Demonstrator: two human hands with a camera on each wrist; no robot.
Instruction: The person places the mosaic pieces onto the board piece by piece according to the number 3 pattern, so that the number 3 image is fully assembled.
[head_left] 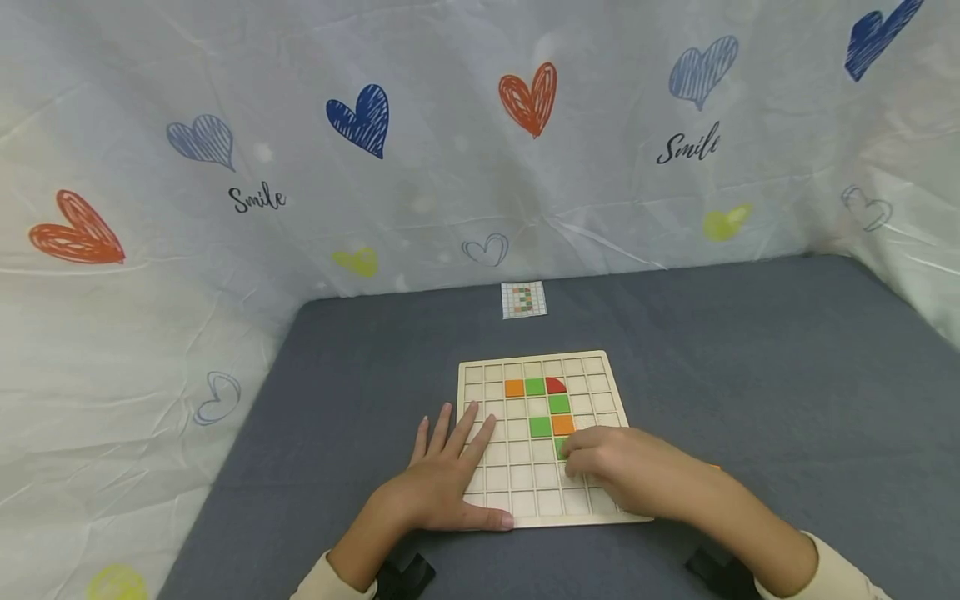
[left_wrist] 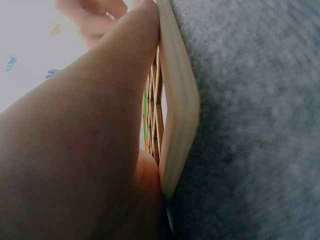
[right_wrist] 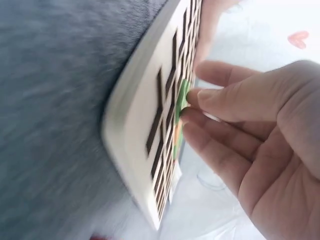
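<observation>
A pale wooden grid board (head_left: 521, 477) lies on the grey cloth with coloured tiles in some of its squares. My left hand (head_left: 442, 483) rests on the board's left side with fingers spread and straight, its thumb along the near edge. Over the right half, my right hand (head_left: 618, 462) pinches a green square tile (head_left: 560, 448) at its grid square; the fingertips partly cover it. In the right wrist view, thumb and fingertips meet that green tile (right_wrist: 181, 100) at the board's surface. Just above it sit an orange tile (head_left: 563, 425) and another green tile (head_left: 540, 427).
Farther up the board are a red quarter-round tile (head_left: 555, 385) and several green and orange tiles. A small printed pattern card (head_left: 524, 300) lies beyond the board. Something orange (head_left: 716, 467) peeks out behind the right forearm. A white curtain with hearts hangs behind.
</observation>
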